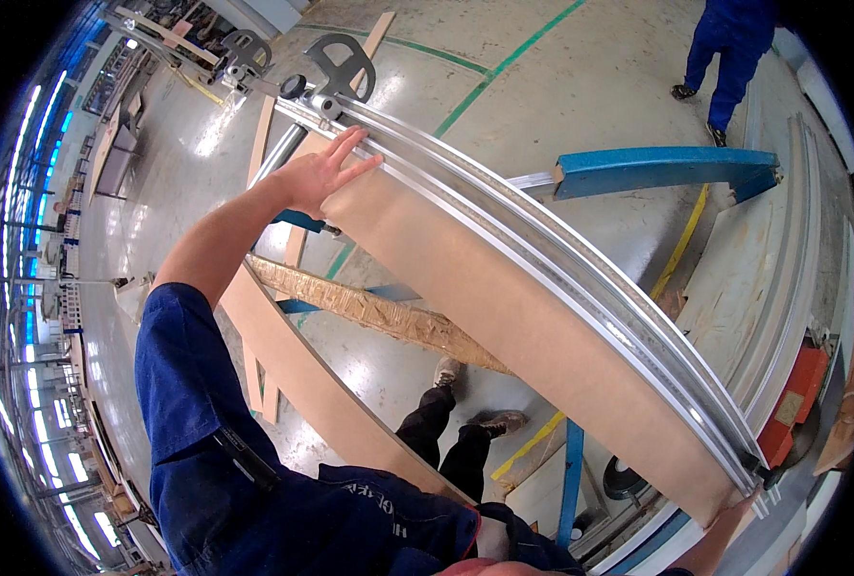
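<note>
A long tan wooden board [504, 317] lies against a silver aluminium rail [581, 278] of a sliding saw table, running from upper left to lower right. My left hand [320, 179] rests on the board's far left end, its fingers spread and reaching onto the rail. At the board's other end my right hand [731, 518] touches the corner. Only part of that hand shows and its fingers are mostly hidden. Just beyond my left fingers stands a dark grey flip stop [343, 69] mounted on the rail.
A second tan board [321, 394] stands closer to my body. Between the boards runs a support wrapped in brown tape [379, 312]. A blue beam [667, 171] stretches beyond the rail. Another person [731, 53] in blue workwear stands at the far right. A red part [794, 403] sits near the right edge.
</note>
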A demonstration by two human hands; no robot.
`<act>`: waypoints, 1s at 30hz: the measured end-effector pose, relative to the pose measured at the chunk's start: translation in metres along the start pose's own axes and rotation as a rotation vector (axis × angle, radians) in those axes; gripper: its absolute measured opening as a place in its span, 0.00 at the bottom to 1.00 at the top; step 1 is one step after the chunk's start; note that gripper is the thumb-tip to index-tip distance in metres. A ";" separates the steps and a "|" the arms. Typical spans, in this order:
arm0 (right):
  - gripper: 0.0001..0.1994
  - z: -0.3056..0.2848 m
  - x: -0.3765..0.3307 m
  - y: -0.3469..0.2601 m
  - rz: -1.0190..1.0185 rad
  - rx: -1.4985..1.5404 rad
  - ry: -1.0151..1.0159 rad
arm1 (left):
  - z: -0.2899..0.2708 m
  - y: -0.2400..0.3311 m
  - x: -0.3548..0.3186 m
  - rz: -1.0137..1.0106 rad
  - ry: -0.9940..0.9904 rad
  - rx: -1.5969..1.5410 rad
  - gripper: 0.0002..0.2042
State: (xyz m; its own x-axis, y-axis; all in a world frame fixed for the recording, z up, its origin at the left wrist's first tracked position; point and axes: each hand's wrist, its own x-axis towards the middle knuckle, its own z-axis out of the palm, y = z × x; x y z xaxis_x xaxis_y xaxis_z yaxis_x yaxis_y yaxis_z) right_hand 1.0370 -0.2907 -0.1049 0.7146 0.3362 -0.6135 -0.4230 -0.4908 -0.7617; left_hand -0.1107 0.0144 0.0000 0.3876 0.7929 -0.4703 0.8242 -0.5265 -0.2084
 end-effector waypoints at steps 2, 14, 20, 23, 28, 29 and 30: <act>0.49 0.001 -0.005 0.000 -0.013 0.016 -0.039 | 0.001 -0.001 0.000 0.015 0.012 -0.019 0.76; 0.48 0.008 0.001 -0.004 -0.065 -0.009 0.139 | -0.004 -0.001 0.000 0.043 0.030 -0.069 0.76; 0.52 0.002 0.001 -0.008 0.112 -0.085 0.059 | -0.001 -0.002 0.000 0.052 0.060 -0.020 0.77; 0.53 -0.001 0.001 -0.009 0.100 -0.111 0.089 | -0.002 -0.003 0.000 0.063 0.048 -0.045 0.76; 0.53 -0.007 0.013 -0.003 -0.022 -0.077 0.098 | -0.005 -0.002 0.000 0.058 0.046 -0.083 0.75; 0.52 -0.008 0.017 -0.002 -0.017 -0.071 0.098 | -0.005 -0.001 0.000 0.054 0.041 -0.070 0.75; 0.51 -0.008 0.019 -0.002 -0.011 -0.066 0.098 | -0.006 -0.001 0.000 0.050 0.037 -0.057 0.75</act>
State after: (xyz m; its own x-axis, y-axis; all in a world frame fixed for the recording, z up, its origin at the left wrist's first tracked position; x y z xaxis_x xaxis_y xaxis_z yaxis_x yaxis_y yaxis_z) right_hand 1.0560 -0.2895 -0.1139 0.7716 0.2630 -0.5793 -0.3795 -0.5405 -0.7509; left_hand -0.1095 0.0163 0.0051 0.4426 0.7775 -0.4467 0.8255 -0.5479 -0.1357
